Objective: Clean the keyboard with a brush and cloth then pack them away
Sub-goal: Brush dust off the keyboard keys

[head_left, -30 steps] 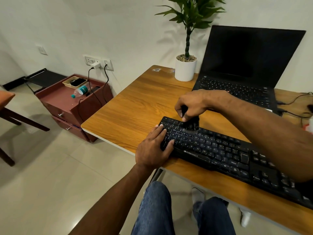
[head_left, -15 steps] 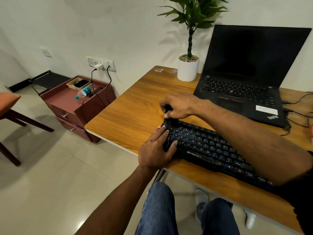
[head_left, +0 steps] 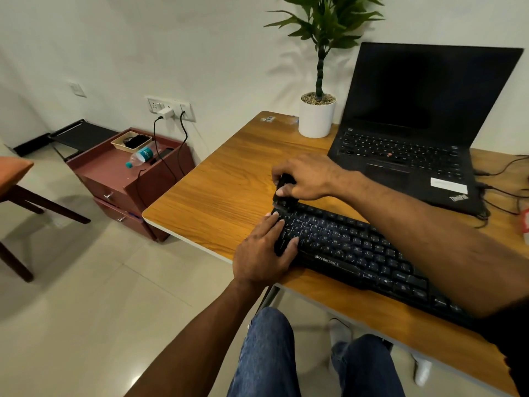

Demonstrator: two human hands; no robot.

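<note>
A black keyboard (head_left: pixel 357 250) lies slanted on the wooden desk (head_left: pixel 217 190). My right hand (head_left: pixel 307 176) grips a small black brush (head_left: pixel 283 193), whose bristles touch the keyboard's far left corner. My left hand (head_left: pixel 264 250) rests on the keyboard's left end, fingers straight over the keys and thumb along the near edge. No cloth is visible.
An open black laptop (head_left: pixel 415 144) stands behind the keyboard, with a white potted plant (head_left: pixel 316 116) to its left. Cables (head_left: pixel 503 190) trail at the desk's right. On the floor to the left are a maroon drawer unit (head_left: pixel 128 184) with a bottle, and a chair (head_left: pixel 17 190).
My right hand has swept the brush leftward along the top key rows to the keyboard's far left corner. My left hand has stayed on the keyboard's left end.
</note>
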